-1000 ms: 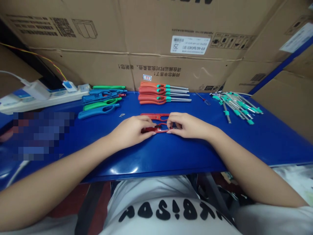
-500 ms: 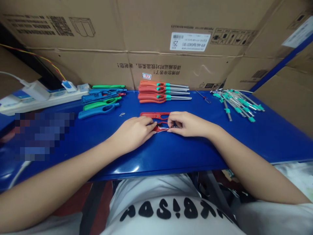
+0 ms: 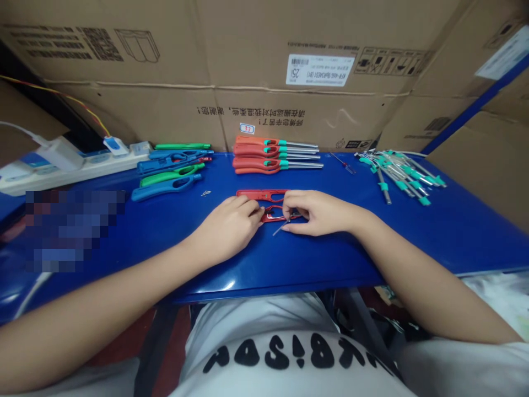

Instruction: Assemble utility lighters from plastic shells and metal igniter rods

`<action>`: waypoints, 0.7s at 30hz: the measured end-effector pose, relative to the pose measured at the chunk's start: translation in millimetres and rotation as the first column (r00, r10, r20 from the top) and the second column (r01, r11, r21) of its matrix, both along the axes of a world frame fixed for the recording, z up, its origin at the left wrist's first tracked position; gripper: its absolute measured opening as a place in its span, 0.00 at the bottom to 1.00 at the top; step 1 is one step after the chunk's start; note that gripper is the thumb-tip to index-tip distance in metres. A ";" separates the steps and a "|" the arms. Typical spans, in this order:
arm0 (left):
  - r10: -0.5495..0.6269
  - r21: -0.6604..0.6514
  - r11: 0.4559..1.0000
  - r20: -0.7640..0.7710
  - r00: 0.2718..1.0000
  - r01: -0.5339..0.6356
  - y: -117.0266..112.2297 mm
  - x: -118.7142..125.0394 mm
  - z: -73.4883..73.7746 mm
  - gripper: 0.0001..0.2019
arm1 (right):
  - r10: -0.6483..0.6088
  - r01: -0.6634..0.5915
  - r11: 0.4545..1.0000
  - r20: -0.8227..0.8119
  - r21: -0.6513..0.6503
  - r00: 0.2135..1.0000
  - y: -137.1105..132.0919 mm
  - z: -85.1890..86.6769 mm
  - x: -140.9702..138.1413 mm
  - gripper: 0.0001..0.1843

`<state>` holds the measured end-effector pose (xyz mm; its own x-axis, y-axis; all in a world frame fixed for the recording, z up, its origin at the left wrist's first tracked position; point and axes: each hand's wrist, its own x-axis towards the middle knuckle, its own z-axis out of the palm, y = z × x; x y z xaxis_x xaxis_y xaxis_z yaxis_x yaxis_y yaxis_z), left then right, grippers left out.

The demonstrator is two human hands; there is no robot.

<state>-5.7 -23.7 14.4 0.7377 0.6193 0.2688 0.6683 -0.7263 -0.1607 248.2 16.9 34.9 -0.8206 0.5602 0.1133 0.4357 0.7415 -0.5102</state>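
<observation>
My left hand (image 3: 231, 226) is closed on the left end of a red lighter shell half (image 3: 273, 216), holding it against the blue table. Dark parts and pale wires show inside the shell. Between the thumb and fingertips of my right hand (image 3: 316, 212) is a thin, translucent tube-like piece (image 3: 281, 227), pointing down and left beside the shell. The right end of the shell is partly hidden by those fingers. Just behind lies a second red shell half (image 3: 258, 194), its right end also covered by my right hand.
Assembled red lighters (image 3: 256, 165) lie at the back. Blue and green shells (image 3: 167, 187) are at left, beside a power strip (image 3: 91, 168). Small metal bits (image 3: 205, 193), a screwdriver (image 3: 349, 167) and a pile of metal lighter tubes (image 3: 403, 173) lie around. Cardboard (image 3: 165, 110) walls the back.
The translucent piece has swung away from the shell, its free end now lower and nearer me. My right hand has shifted slightly toward me; my left hand stays on the shell.
</observation>
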 end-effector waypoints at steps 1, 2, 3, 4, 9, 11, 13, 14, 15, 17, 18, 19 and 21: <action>0.007 -0.046 0.999 0.047 0.999 -0.005 0.6 -0.5 0.2 0.15 | 0.006 -0.006 1.000 0.001 -0.003 1.000 -0.3 0.2 0.0 0.10; 0.015 -0.095 0.995 0.097 0.995 -0.005 1.1 -1.0 0.6 0.15 | 0.007 -0.007 1.000 0.002 -0.004 1.000 -0.4 0.3 -0.3 0.10; 0.020 -0.141 0.990 0.143 0.990 0.000 1.5 -1.4 1.3 0.15 | 0.003 -0.003 1.000 0.004 0.000 1.000 -0.3 0.2 -0.8 0.11; 0.023 -0.179 0.984 0.183 0.983 0.011 1.8 -1.6 2.2 0.16 | -0.005 0.004 1.000 0.008 0.009 1.000 0.0 0.0 -1.3 0.11; -0.015 -0.285 0.954 0.273 0.962 0.096 2.4 -1.5 5.7 0.12 | -0.040 0.038 0.999 0.048 0.039 0.998 1.2 -0.9 -3.6 0.06; -0.028 -0.291 0.950 0.287 0.957 0.115 3.1 -1.8 5.1 0.12 | -0.044 0.042 0.998 0.057 0.038 0.997 1.3 -0.8 -3.7 0.02; -0.037 -0.284 0.951 0.297 0.954 0.125 4.0 -2.3 3.8 0.13 | -0.048 0.046 0.998 0.060 0.045 0.997 1.4 -0.7 -3.5 0.01; -0.040 -0.283 0.951 0.299 0.953 0.129 4.4 -2.5 3.2 0.13 | -0.050 0.047 0.998 0.060 0.046 0.997 1.6 -0.8 -3.5 0.01; -0.041 -0.284 0.950 0.300 0.953 0.130 4.7 -2.6 2.8 0.13 | -0.052 0.049 0.998 0.058 0.045 0.997 1.8 -0.9 -3.5 0.01; -0.039 -0.295 0.947 0.299 0.953 0.131 4.8 -2.5 2.8 0.13 | -0.059 0.056 0.998 0.061 0.042 0.996 2.0 -1.2 -3.8 0.02; -0.039 -0.300 0.945 0.300 0.953 0.133 4.8 -2.2 3.2 0.13 | -0.066 0.063 0.997 0.065 0.043 0.996 2.0 -1.4 -4.0 0.03; -0.038 -0.305 0.943 0.303 0.952 0.135 4.6 -1.9 3.8 0.13 | -0.073 0.070 0.996 0.071 0.047 0.995 1.8 -1.6 -4.2 0.03; -0.039 -0.313 0.939 0.308 0.951 0.140 4.4 -1.3 5.0 0.13 | -0.078 0.074 0.996 0.085 0.054 0.993 0.8 -2.0 -4.7 0.04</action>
<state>-7.0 -19.4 19.5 0.7134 0.6446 0.2748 0.5780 -0.7631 0.2893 243.5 17.6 32.9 -0.7839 0.6166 0.0732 0.5329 0.7286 -0.4302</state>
